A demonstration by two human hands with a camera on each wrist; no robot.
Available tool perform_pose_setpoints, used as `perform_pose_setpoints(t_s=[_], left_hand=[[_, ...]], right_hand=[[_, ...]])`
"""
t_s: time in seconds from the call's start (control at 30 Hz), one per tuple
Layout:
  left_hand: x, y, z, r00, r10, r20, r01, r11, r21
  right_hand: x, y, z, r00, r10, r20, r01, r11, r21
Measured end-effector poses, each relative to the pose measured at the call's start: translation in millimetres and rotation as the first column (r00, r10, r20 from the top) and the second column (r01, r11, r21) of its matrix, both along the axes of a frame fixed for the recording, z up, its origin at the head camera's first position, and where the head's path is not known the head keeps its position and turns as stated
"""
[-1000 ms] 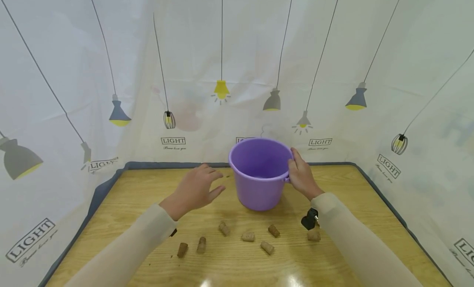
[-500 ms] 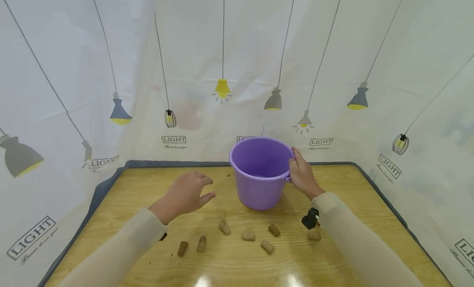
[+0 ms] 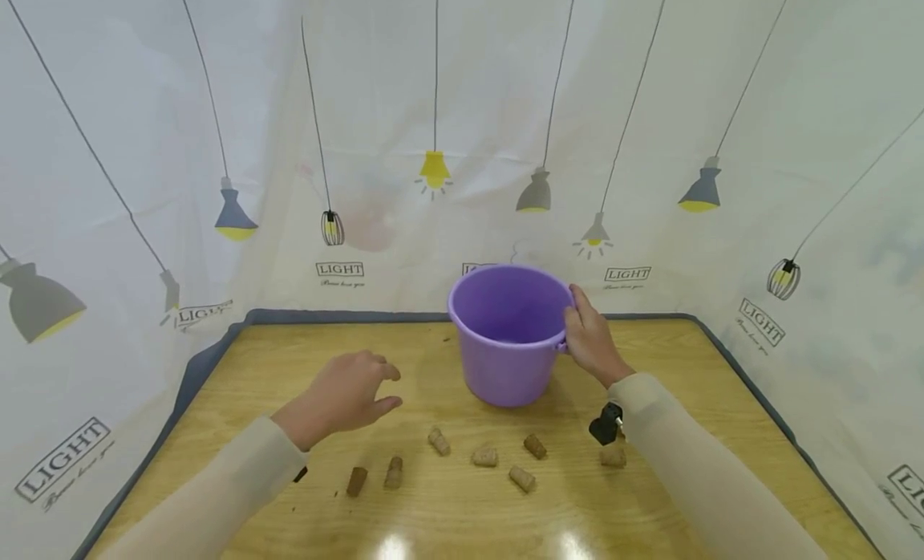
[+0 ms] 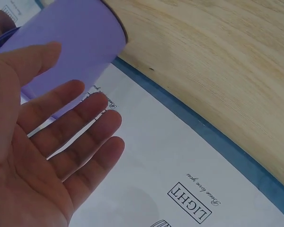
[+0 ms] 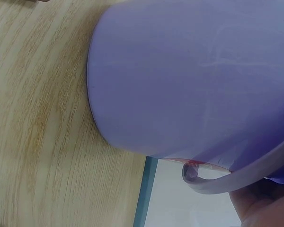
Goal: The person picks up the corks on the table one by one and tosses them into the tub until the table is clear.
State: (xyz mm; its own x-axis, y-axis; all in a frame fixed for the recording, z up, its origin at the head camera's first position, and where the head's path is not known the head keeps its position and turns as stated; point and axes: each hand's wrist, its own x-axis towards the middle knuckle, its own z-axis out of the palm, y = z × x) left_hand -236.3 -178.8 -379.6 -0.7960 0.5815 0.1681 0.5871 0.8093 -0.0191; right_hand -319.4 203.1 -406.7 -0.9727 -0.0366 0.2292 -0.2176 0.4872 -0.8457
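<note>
A purple bucket (image 3: 508,375) stands roughly upright toward the back of the table, its mouth facing up. At its right side my right hand (image 3: 595,339) grips the rim; in the right wrist view the purple handle (image 5: 232,183) runs along the bucket's side by that hand (image 5: 261,202). Left of the bucket and apart from it, my left hand (image 3: 341,395) hovers over the table, holding nothing. The left wrist view shows its palm with fingers (image 4: 92,106) loosely extended. Several corks lie in front of the bucket, among them a pale cork (image 3: 484,457) and a dark cork (image 3: 357,481).
One cork (image 3: 613,457) lies beside the right sleeve, partly covered by a black wrist device (image 3: 606,424). Dark crumbs are scattered near the left corks. A white curtain printed with lamps (image 3: 404,87) surrounds the wooden table (image 3: 447,524) at the back and sides.
My left hand has drawn away from the bucket, moving left and toward me. The right hand and bucket stay in place, and the corks lie as before.
</note>
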Motion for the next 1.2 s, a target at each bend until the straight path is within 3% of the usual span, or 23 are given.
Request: perform_pose_setpoints(t_s=[0.23,0.5,0.67,0.8,0.9,1.2], left_hand=[[2.6,-7.7,-0.4,0.996,0.013,0.093,-0.007,0.998,-0.058],[10.5,-17.3,-1.8,0.974,0.024,0.224,0.013,0.987,-0.163],[16.8,-19.6,-4.9,0.942,0.064,0.33,-0.003,0.984,-0.181],[18.1,-20.8,-14.1,0.899,0.105,0.425,-0.02,0.98,-0.198],[20.3,-22.3,-21.3,0.882,0.13,0.453,-0.028,0.974,-0.225],[28.0,-25.4,-33.5,0.906,0.133,0.402,-0.036,0.97,-0.239]], right_hand=[[-1.4,3,1.7,1.0,-0.001,0.002,0.001,1.0,0.013],[-1.1,3,1.6,1.0,-0.004,0.0,0.004,1.0,0.011],[-0.4,1,2.4,1.0,0.003,0.013,-0.003,1.0,0.01],[-0.2,0,2.1,1.0,0.0,0.01,-0.001,1.0,0.021],[-0.2,0,0.8,1.0,-0.001,0.015,0.001,1.0,0.024],[-0.9,0,1.5,1.0,-0.002,0.015,0.002,1.0,0.023]])
